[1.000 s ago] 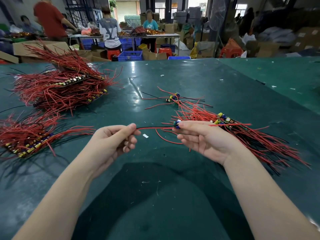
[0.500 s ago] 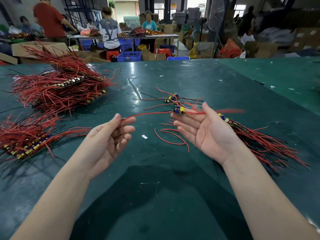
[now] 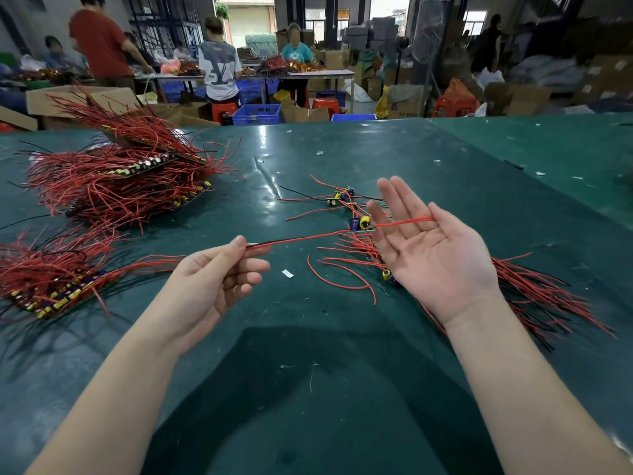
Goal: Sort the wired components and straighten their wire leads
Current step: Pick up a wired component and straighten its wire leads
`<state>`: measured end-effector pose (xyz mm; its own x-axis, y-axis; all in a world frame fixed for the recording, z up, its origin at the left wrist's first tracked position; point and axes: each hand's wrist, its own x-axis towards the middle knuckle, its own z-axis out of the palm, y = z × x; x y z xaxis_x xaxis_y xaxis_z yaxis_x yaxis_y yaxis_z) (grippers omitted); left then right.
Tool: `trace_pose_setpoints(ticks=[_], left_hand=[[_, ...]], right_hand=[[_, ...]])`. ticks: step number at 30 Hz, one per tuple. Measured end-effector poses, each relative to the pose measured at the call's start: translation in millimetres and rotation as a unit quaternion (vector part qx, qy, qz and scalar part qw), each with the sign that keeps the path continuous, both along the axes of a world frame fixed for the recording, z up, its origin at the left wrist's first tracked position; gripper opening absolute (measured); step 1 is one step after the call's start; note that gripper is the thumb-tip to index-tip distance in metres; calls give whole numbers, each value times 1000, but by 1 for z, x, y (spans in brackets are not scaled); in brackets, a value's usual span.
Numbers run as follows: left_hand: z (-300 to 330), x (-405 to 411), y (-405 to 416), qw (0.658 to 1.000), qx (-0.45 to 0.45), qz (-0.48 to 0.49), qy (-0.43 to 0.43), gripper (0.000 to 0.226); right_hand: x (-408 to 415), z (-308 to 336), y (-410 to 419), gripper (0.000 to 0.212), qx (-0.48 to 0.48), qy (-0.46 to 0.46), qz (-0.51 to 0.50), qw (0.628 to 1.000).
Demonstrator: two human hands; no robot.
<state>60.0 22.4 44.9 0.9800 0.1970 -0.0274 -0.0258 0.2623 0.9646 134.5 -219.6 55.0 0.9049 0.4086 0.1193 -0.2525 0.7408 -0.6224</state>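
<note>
Component (image 3: pixel 360 223): held above the green table (image 3: pixel 308 389), mid-scene, its leads stretched left and right. Left hand (image 3: pixel 212 286): the left lead's end is pinched between thumb and forefinger. Right hand (image 3: pixel 424 248): palm up, fingers straight and released; the right lead is laid across them. Sorted bundles (image 3: pixel 116 180) are stacked far left; an unsorted pile (image 3: pixel 534 293) is spread behind the right hand.

I see 2 bare forearms, no sleeves reaching into view. The left hand (image 3: pixel 209 286) and right hand (image 3: pixel 428 255) wear nothing (no gloves, rings, watch or wristbands). Nails are short and unpainted.
</note>
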Motion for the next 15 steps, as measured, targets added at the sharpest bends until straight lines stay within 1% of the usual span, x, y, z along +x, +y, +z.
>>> trace_pose_setpoints(ticks=[3, 8, 11, 15], left_hand=[[-1, 0, 0, 1000, 8, -4, -4, 29], [-3, 1, -1, 1000, 7, 2, -6, 30], [-5, 2, -4, 1000, -1, 1, -6, 31], [-7, 1, -8, 998, 26, -51, 0, 36]], right_hand=[[2, -1, -1, 52, 16, 3, 6, 1000], [3, -2, 0, 58, 82, -1, 32, 996], [2, 2, 0, 56, 50, -2, 21, 999], [-3, 16, -1, 57, -12, 12, -60, 998]])
